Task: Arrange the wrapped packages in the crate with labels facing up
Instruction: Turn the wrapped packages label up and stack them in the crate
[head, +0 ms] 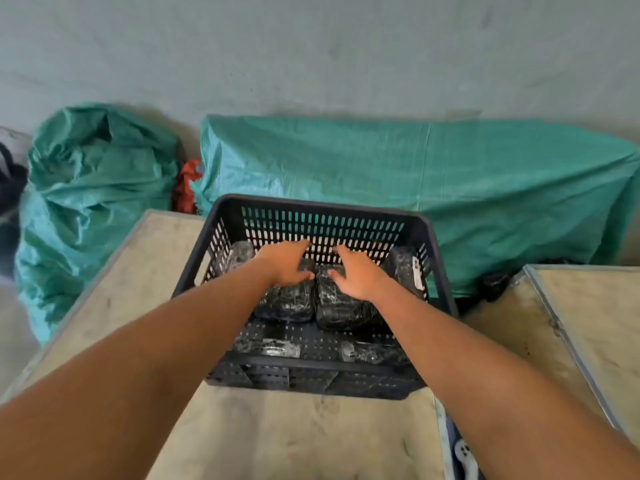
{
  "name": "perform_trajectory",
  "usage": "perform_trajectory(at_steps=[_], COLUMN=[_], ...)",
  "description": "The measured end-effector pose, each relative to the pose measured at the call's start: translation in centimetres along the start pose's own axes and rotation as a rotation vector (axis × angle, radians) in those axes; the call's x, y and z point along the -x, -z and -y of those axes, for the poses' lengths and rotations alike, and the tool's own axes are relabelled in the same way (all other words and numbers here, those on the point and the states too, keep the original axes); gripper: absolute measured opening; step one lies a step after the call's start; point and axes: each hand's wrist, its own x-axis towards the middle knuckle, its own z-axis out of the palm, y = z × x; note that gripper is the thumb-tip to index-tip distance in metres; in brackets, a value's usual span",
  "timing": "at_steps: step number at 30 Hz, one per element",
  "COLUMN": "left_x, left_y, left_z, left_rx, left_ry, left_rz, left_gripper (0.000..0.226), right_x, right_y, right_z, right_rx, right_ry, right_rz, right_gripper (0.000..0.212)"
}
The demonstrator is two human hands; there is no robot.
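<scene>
Right now both of my bare arms reach from the bottom corners of the frame into a dark slotted plastic crate (436, 244) at the centre. It sits on a pale, scuffed wooden table (294, 441).

My left hand (285, 263) lies palm down on the left centre package (289, 301), a black bundle wrapped in shiny clear film. Its fingers are loosely together and stretch toward the far crate wall, with the thumb pointing right. My right hand (356, 273) lies palm down on the right centre package (341, 310), which sits just beside the first; the two seem to touch along their long sides. The fingers of this hand are slightly spread and the thumb points left. Neither hand grips anything.

At the left of the crate, another wrapped package (239, 254) shows behind my left forearm. At the right, a package with a white label (407, 270) leans against the crate's side wall; the label faces sideways, I think, though the print is too blurred to read. Along the near wall at the bottom of the crate lie more film-wrapped shapes (280, 349), partly hidden.

Behind the crate, across the upper middle of the frame, a green woven tarp (450, 174) covers something long. A green woven sack (93, 188) slumps at the left. A second wooden surface with a metal edge (588, 323) fills the lower right.
</scene>
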Motion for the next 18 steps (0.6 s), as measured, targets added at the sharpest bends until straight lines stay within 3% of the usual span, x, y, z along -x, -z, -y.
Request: perform_trajectory(at_steps=[4, 11, 15, 18], left_x=[-0.3, -0.4, -0.3, -0.3], left_y=[-4.6, -9.7, -10.1, -10.1], left_z=[0.6, 2.1, 2.7, 2.7], left_rx=[-0.012, 0.003, -0.042, -0.041], left_ry=[0.031, 0.038, 0.022, 0.031], left_rz=[0.157, 0.393, 0.380, 0.323], left_gripper=[0.089, 0.109, 0.102, 0.102], right_x=[-0.1, -1.3, -1.1, -1.3], right_y=[-3.7, -7.8, -9.1, -10.1], right_z=[-1.8, -4.2, -5.6, -5.7], right_rx=[0.032, 0.201, 0.352, 0.401], right_ry=[-0.068, -0.159, -0.132, -0.121], right_rz=[0.146, 0.413, 0.451, 0.361], right_gripper=[0.073, 0.124, 0.138, 0.132])
